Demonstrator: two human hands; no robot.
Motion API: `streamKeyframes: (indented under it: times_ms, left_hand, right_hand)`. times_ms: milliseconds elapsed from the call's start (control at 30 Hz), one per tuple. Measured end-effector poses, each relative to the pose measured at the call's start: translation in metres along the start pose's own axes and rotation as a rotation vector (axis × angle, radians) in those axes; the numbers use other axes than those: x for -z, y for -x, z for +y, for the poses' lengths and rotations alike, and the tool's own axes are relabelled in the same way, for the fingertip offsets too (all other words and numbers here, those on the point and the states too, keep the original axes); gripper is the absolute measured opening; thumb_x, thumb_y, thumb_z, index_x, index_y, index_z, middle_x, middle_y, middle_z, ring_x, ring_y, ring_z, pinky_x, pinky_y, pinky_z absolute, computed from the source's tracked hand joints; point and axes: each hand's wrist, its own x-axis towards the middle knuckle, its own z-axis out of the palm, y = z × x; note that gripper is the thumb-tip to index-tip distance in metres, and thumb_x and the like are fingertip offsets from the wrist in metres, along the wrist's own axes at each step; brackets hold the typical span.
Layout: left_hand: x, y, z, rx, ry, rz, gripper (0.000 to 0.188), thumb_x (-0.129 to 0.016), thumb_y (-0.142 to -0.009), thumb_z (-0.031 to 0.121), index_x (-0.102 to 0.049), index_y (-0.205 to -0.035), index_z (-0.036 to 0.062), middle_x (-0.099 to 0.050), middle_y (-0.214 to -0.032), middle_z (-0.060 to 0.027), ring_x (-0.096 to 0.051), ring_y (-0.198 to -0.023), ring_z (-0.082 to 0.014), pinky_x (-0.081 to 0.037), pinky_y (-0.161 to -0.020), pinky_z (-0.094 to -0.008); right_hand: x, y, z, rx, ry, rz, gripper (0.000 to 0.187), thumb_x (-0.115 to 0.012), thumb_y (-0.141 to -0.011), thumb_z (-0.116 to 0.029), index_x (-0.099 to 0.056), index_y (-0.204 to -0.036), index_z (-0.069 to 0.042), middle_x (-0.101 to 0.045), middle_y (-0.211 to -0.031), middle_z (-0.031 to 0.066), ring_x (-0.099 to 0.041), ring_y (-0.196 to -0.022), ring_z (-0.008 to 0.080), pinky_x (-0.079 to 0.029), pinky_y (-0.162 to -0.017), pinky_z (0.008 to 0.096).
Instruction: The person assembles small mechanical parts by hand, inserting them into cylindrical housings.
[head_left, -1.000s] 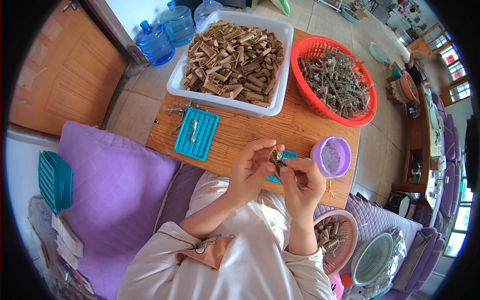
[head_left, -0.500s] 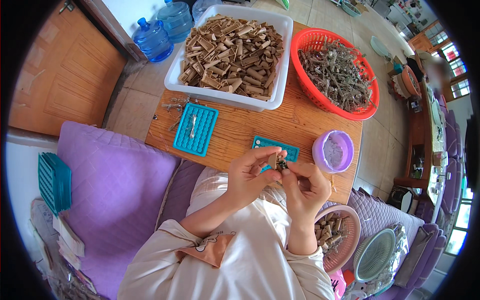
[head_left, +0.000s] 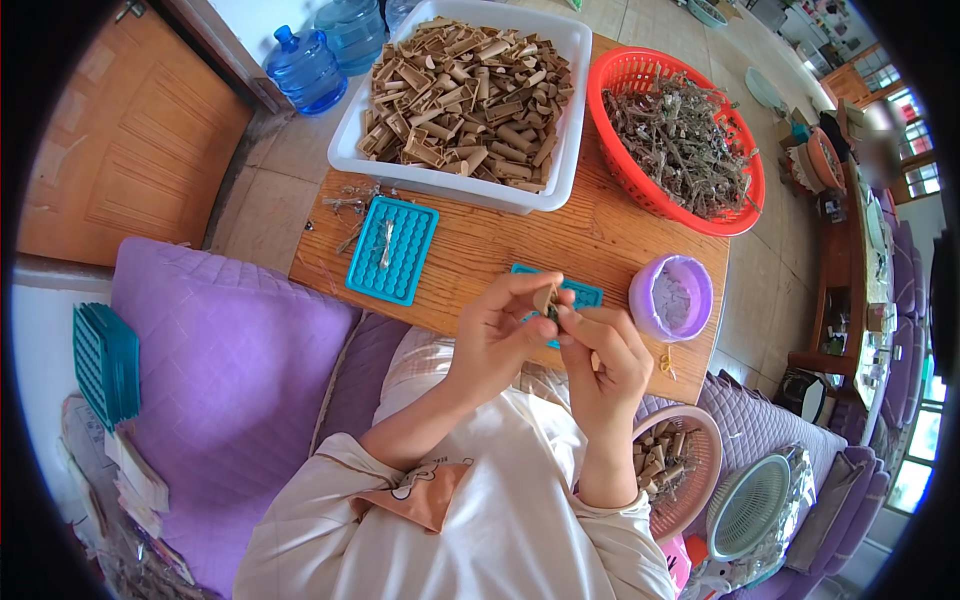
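Note:
Over the table's near edge, my left hand [head_left: 490,330] pinches a small tan half-tube casing [head_left: 544,298] upright between thumb and fingers. My right hand [head_left: 608,355] meets it from the right, its thumb and fingertips closed at a small dark piece on the casing. Fingers cover most of that dark piece, so its kind does not show. Just behind both hands lies a teal dimpled tray [head_left: 587,293], partly hidden. Another teal dimpled tray [head_left: 408,265], with a small bundle of thin pale wires [head_left: 385,245] on it, lies further left.
Along the table's back stand a white tub [head_left: 450,187] heaped with tan casings and a red basket [head_left: 735,222] of tangled wired parts. A purple bowl [head_left: 650,318] sits at the right edge. Beside my right forearm is a pink basket [head_left: 708,470] holding more casings.
My right fingertips have closed in against the casing, and the dark piece is now more covered. My left hand keeps its pinch. The whole view has shifted slightly.

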Motion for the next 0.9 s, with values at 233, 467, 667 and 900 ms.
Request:
streamKeyframes:
  times_ms: [233,467,667,900]
  left_hand:
    - [-0.003,0.004,0.007,0.151,-0.022,0.085,0.041,-0.056,-0.083,0.012,-0.042,-0.119,0.0006,-0.053,-0.108,-0.0117,-0.053,-0.097,-0.0139,-0.048,-0.08,-0.0286]
    - [-0.005,0.003,0.008,0.204,0.112,0.136,0.04,-0.055,-0.083,0.013,-0.041,-0.118,0.0001,-0.053,-0.108,-0.0112,-0.055,-0.094,-0.0146,-0.052,-0.075,-0.0272]
    - [0.0,0.007,0.008,0.166,0.071,0.168,0.039,-0.053,-0.085,0.014,-0.04,-0.12,0.0032,-0.052,-0.11,-0.0128,-0.057,-0.091,-0.0152,-0.053,-0.066,-0.0228]
    - [0.0,0.002,0.008,0.202,0.289,0.224,0.037,-0.052,-0.084,0.01,-0.038,-0.119,0.0054,-0.052,-0.108,-0.013,-0.057,-0.092,-0.0198,-0.054,-0.069,-0.0273]
  right_hand:
    - [-0.007,0.004,0.014,-0.01,-0.027,-0.037,0.025,-0.056,-0.072,0.012,-0.063,-0.09,-0.003,-0.044,-0.081,0.0057,-0.046,-0.062,0.0111,-0.039,-0.052,0.0212]
    - [-0.017,0.017,0.016,-0.148,-0.194,0.097,0.03,-0.049,-0.072,0.015,-0.055,-0.098,0.0,-0.042,-0.086,0.0055,-0.043,-0.066,0.008,-0.037,-0.055,0.0194]
    - [-0.026,0.024,0.021,-0.39,-0.461,-0.039,0.033,-0.035,-0.081,0.012,-0.042,-0.111,0.0,-0.046,-0.096,0.0047,-0.046,-0.073,0.0045,-0.036,-0.055,0.0148]
    - [-0.026,0.022,0.026,-0.337,-0.303,-0.059,0.039,-0.041,-0.077,0.015,-0.045,-0.112,0.0,-0.048,-0.097,0.0099,-0.053,-0.083,0.0143,-0.045,-0.07,0.0243]
